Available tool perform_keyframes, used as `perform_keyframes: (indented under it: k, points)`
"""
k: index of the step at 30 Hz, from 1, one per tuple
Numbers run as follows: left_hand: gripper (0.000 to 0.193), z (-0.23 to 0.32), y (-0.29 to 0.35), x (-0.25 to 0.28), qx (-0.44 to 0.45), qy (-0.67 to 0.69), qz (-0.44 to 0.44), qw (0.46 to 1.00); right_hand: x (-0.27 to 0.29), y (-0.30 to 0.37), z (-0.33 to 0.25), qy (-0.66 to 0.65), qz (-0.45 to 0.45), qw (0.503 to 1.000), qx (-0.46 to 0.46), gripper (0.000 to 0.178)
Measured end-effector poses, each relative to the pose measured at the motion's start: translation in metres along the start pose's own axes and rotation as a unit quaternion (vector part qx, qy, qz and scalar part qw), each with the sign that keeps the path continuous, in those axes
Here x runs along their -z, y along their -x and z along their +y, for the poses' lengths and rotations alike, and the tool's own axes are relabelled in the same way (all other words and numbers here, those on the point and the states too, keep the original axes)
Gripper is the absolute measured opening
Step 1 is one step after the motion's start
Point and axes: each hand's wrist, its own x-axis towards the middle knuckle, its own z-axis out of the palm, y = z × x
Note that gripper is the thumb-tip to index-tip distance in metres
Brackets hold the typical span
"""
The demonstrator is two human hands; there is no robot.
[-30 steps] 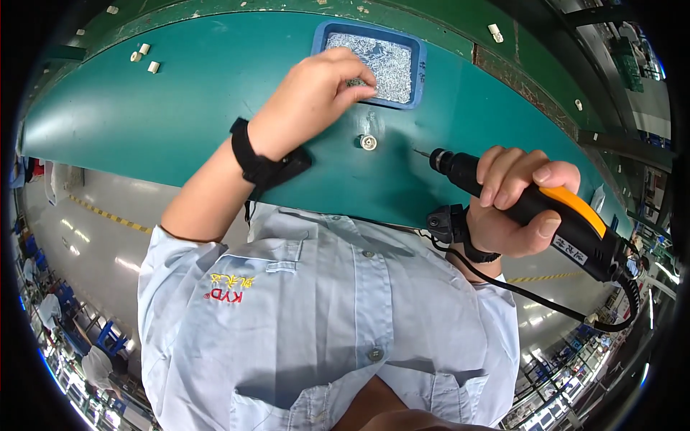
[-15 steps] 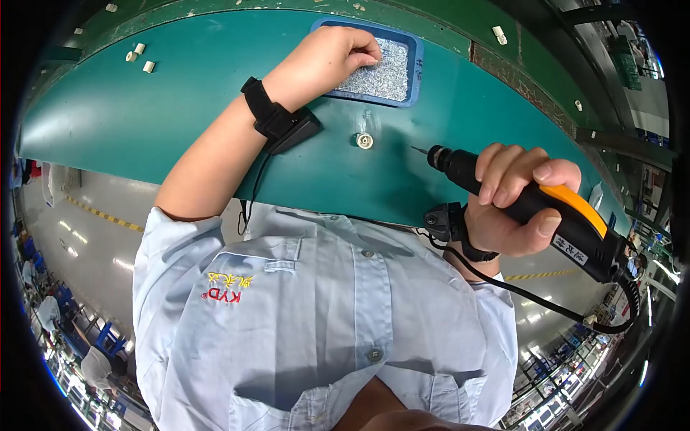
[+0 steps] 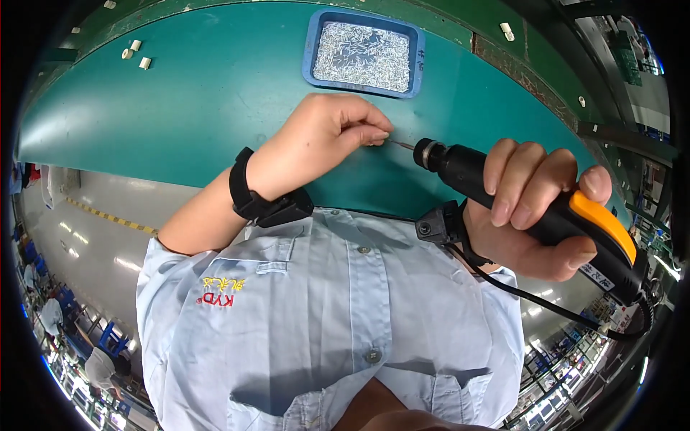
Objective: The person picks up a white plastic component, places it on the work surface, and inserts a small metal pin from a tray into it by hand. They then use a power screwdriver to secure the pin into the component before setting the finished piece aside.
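Observation:
My right hand (image 3: 535, 208) is wrapped around a black electric screwdriver (image 3: 474, 174) with an orange lever and a cord at its back end. Its thin bit (image 3: 402, 144) points left, and the tip meets the fingertips of my left hand (image 3: 334, 133). There the thumb and forefinger are pinched together on a small screw, nearly all hidden by the fingertips. Beyond my left hand lies a blue tray (image 3: 310, 54), its bottom covered with small silvery screws (image 3: 359, 57). The small round white part on the table is now out of sight behind my left hand.
The table (image 3: 208, 93) has a green top. Several white cylindrical pieces (image 3: 145, 63) stand at its far left. Another white piece (image 3: 507, 31) lies on the green ledge at the far right. The screwdriver's cord (image 3: 625, 334) loops at the right.
My left hand has left the tray and come nearer, its pinched fingertips now at the bit's tip, covering the round white part. My right hand has shifted slightly nearer and right with the screwdriver.

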Motion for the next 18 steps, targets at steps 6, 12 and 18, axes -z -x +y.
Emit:
perform_keyframes:
  k: [6, 12, 18]
  points:
    - [0.007, 0.004, 0.02, -0.004, -0.034, -0.043, 0.024, 0.998, -0.007, 0.004, 0.007, -0.018, -0.035, 0.999, -0.013, 0.042]
    - [0.01, 0.008, 0.02, -0.002, -0.082, -0.116, 0.047, 0.989, -0.01, 0.006, 0.01, -0.009, -0.028, 0.999, -0.017, 0.041]
    - [0.012, 0.005, 0.02, -0.004, -0.104, -0.152, 0.063, 0.981, -0.014, 0.006, 0.011, 0.007, -0.025, 1.0, -0.006, 0.041]
